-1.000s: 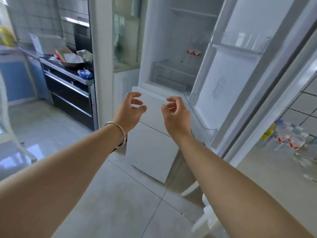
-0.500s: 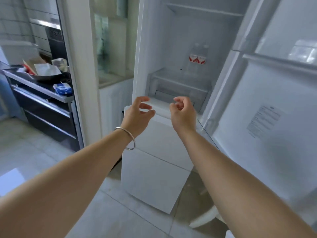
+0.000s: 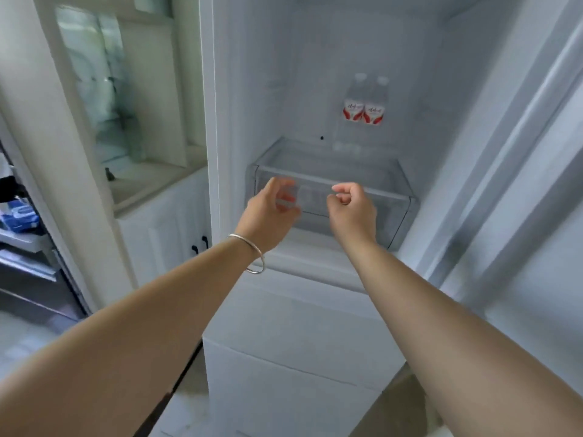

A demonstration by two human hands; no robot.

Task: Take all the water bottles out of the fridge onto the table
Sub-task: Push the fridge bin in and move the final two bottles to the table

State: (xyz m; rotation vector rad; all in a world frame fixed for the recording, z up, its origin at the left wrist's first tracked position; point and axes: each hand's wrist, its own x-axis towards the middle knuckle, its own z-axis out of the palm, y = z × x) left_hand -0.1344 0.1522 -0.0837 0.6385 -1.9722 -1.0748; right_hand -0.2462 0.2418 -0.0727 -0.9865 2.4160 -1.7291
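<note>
Two water bottles (image 3: 366, 105) stand side by side at the back of the fridge (image 3: 252, 74), on the shelf above the clear drawer (image 3: 394, 197). Left hand (image 3: 271, 212) & right hand (image 3: 351, 209) reach in – fingers loosely curled, holding nothing. Bottles prob. full – heavy, maybe slippery. Grab round the middle.

Premises: a domestic kitchen. Evidence — an open white fridge (image 3: 362, 74) with a clear crisper drawer (image 3: 331, 184) and closed lower compartments, white cabinet doors with dark handles (image 3: 199, 244) beside it, a recessed counter ledge (image 3: 151, 181), and a dark built-in appliance (image 3: 28, 279) at the left edge. Pale tiled floor (image 3: 19, 335) — household finish throughout.
</note>
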